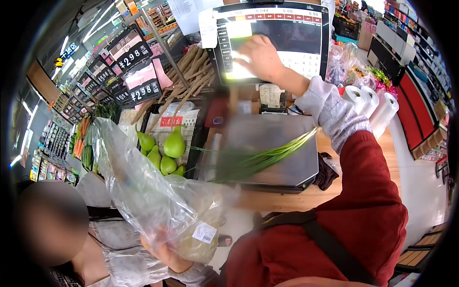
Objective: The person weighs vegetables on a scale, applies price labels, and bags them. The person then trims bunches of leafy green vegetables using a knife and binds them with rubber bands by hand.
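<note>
My right hand (260,58) is over the lit touchscreen (296,40) of a weighing scale, fingers spread and a little blurred. It holds nothing; whether a fingertip touches the glass, I cannot tell. A bunch of chives or thin spring onions (267,160) lies across the metal weighing plate (248,131), pale ends to the right, green ends blurred. At the lower left, my left hand (167,253) is closed on a clear plastic bag (138,177). A white printed label (204,233) is stuck on the bag. Its pale yellowish contents are hard to make out through the film.
Green gourds (174,144) lie on newspaper in a crate left of the scale, beside long brown roots (191,71). Price signs (143,88) stand behind. Rolls of plastic bags (368,103) are at the right, a dark cloth (327,172) by the plate. Another person (122,239) stands close at left.
</note>
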{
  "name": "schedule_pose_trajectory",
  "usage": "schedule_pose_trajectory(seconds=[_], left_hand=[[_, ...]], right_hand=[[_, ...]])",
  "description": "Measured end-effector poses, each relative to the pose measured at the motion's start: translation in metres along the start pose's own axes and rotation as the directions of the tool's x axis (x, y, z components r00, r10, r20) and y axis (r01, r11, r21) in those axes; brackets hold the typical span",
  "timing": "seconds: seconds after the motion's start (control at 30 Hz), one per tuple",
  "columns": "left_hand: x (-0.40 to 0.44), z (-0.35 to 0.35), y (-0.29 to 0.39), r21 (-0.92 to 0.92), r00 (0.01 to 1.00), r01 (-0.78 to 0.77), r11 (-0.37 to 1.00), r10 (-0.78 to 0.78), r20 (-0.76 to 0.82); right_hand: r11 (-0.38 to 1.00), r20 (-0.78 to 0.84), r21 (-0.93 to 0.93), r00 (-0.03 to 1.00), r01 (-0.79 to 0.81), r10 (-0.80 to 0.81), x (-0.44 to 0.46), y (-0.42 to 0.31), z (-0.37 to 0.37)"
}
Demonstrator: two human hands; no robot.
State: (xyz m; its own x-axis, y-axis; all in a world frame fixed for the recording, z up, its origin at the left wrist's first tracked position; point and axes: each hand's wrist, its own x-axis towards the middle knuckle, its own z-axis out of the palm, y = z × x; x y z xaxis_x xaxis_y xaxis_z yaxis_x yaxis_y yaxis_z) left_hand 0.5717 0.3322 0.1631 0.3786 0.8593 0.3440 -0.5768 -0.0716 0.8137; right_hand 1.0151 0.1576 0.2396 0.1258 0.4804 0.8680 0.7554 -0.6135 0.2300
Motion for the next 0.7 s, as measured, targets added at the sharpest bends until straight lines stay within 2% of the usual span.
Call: schedule_pose_trajectory(seconds=[0.03, 0.07, 0.1, 0.13, 0.17, 0.2, 0.23, 0.27, 0.3, 0.37, 0.4, 0.43, 0.47, 0.5, 0.57, 0.63, 0.67, 0.7], left_hand=[[0.001, 0.0, 0.001, 0.079, 0.999, 0.019, 0.997, -0.022, 0.035], [0.002, -0.001, 0.002, 0.161, 0.996, 0.038, 0.986, -0.05, 0.068], [0.005, -0.005, 0.001, 0.166, 0.996, 0.047, 0.985, -0.059, 0.068], [0.01, -0.012, -0.001, 0.142, 0.984, 0.081, 0.987, -0.102, 0.149], [0.014, -0.015, -0.004, 0.118, 0.962, 0.114, 0.986, -0.14, 0.233], [0.017, -0.011, -0.006, 0.129, 0.959, 0.126, 0.984, -0.154, 0.238], [0.019, -0.006, -0.008, 0.166, 0.977, 0.035, 0.986, -0.069, 0.204], [0.022, 0.001, -0.01, 0.209, 0.986, -0.051, 0.976, 0.016, 0.168], [0.023, 0.006, -0.014, 0.217, 0.986, -0.064, 0.974, 0.029, 0.161], [0.028, 0.016, -0.017, 0.217, 0.981, -0.053, 0.975, 0.011, 0.194], [0.031, 0.02, -0.019, 0.212, 0.976, -0.038, 0.977, -0.009, 0.217], [0.034, 0.023, -0.021, 0.208, 0.97, -0.03, 0.978, -0.022, 0.242], [0.036, 0.027, -0.023, 0.208, 0.963, -0.024, 0.978, -0.033, 0.269], [0.039, 0.032, -0.025, 0.205, 0.954, -0.021, 0.978, -0.042, 0.298], [0.042, 0.043, -0.029, 0.198, 0.933, -0.017, 0.98, -0.056, 0.356], [0.049, 0.058, -0.032, 0.189, 0.908, -0.018, 0.982, -0.063, 0.413], [0.052, 0.066, -0.034, 0.183, 0.894, -0.021, 0.983, -0.064, 0.444], [0.056, 0.075, -0.036, 0.176, 0.877, -0.026, 0.984, -0.062, 0.477]], right_hand=[[1.0, 0.005, -0.001, 1.0, 0.002, -0.002, 0.006, 0.003, 0.002], [0.993, -0.061, -0.115, 0.997, 0.042, -0.049, 0.012, 0.008, 0.005], [0.971, -0.119, -0.229, 0.988, 0.073, -0.102, 0.015, 0.013, 0.008], [0.968, -0.027, -0.239, 0.996, 0.078, -0.086, 0.018, 0.016, 0.009], [0.969, -0.017, -0.238, 0.997, 0.072, -0.079, 0.02, 0.018, 0.01], [0.958, 0.02, -0.277, 0.997, 0.074, -0.071, 0.019, 0.02, 0.011], [0.947, 0.065, -0.311, 0.996, 0.074, -0.057, 0.02, 0.011, 0.003], [0.973, 0.081, -0.23, 0.997, 0.034, -0.015, 0.01, 0.007, -0.006], [0.96, -0.086, -0.272, 0.992, 0.063, -0.089, 0.0, -0.005, -0.031], [0.994, -0.138, -0.045, 0.985, 0.096, -0.101, -0.022, -0.01, -0.057], [0.998, -0.078, 0.011, 0.995, 0.063, -0.062, -0.04, -0.01, -0.066], [0.996, 0.078, 0.085, 0.997, 0.012, -0.018, -0.061, -0.008, -0.075], [0.969, 0.29, 0.159, 0.947, -0.189, 0.137, -0.087, -0.008, -0.091], [0.903, 0.489, 0.187, 0.834, -0.387, 0.256, -0.108, -0.01, -0.113], [0.652, 0.76, 0.195, 0.533, -0.733, 0.371, -0.16, 0.0, -0.139], [0.442, 0.773, 0.268, 0.465, -0.856, 0.431, -0.237, 0.013, -0.146], [0.248, 0.81, 0.122, 0.241, -0.961, 0.535, -0.262, 0.003, -0.158], [0.036, 0.808, -0.023, 0.002, -0.999, 0.59, -0.281, -0.008, -0.169]])
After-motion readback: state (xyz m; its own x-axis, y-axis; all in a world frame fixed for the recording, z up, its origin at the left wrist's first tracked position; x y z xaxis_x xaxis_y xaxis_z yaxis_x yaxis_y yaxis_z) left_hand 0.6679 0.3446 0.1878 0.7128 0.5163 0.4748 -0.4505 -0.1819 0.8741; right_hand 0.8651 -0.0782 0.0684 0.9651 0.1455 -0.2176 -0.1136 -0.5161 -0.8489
